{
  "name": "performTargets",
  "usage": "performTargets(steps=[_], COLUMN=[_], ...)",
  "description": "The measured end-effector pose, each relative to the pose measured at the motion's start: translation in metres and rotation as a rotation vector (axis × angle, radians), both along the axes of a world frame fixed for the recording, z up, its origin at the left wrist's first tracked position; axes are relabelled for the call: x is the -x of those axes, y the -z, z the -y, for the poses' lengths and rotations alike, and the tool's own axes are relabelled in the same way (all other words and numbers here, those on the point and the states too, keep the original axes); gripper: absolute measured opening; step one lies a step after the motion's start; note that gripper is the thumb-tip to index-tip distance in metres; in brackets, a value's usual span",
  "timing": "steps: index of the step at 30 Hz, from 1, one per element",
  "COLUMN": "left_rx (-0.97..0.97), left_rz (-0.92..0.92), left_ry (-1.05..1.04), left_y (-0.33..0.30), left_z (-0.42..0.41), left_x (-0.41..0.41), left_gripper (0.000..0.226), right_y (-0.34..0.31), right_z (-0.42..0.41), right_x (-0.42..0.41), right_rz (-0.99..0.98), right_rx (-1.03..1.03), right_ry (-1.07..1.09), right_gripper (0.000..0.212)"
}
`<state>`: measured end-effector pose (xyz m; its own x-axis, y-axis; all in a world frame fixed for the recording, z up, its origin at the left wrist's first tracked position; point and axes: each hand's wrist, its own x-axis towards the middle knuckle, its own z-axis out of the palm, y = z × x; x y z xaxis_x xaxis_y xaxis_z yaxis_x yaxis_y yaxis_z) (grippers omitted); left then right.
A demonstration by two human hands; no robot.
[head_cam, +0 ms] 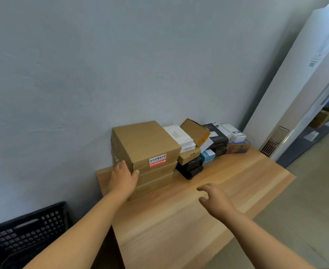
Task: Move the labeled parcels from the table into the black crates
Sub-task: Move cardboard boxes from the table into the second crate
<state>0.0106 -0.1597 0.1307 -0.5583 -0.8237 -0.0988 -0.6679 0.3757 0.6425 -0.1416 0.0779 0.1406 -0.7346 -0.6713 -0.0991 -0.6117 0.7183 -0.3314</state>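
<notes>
A stack of flat brown cardboard parcels [146,144] stands on the wooden table [179,220] against the wall; the top one bears a red and white label [158,160]. My left hand [123,178] lies against the left front corner of the stack, thumb on the front face, fingers on the left side. My right hand [215,199] hovers over the table to the right of the stack, fingers loosely spread, holding nothing. A black crate [24,235] sits on the floor at the lower left.
Further right along the wall lie several smaller boxes: white [179,136], brown [195,131], black [191,167], blue [208,156] and a purple one [238,148]. A tall white appliance [303,94] stands at the right, beyond the table's end.
</notes>
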Motion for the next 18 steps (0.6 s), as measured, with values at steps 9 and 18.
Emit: performTargets(steps=[9, 18], left_rx=[-0.357, -0.448], left_rz=[-0.178, -0.283], left_ry=[-0.234, -0.304], left_y=[0.019, 0.010], left_z=[0.056, 0.049], left_x=[0.056, 0.063], left_gripper=[0.101, 0.068], right_y=[0.004, -0.006], right_z=[0.056, 0.127], right_x=[0.064, 0.102], right_rz=[0.000, 0.159], right_rx=[-0.007, 0.178], right_ry=[-0.091, -0.086], right_gripper=[0.045, 0.047])
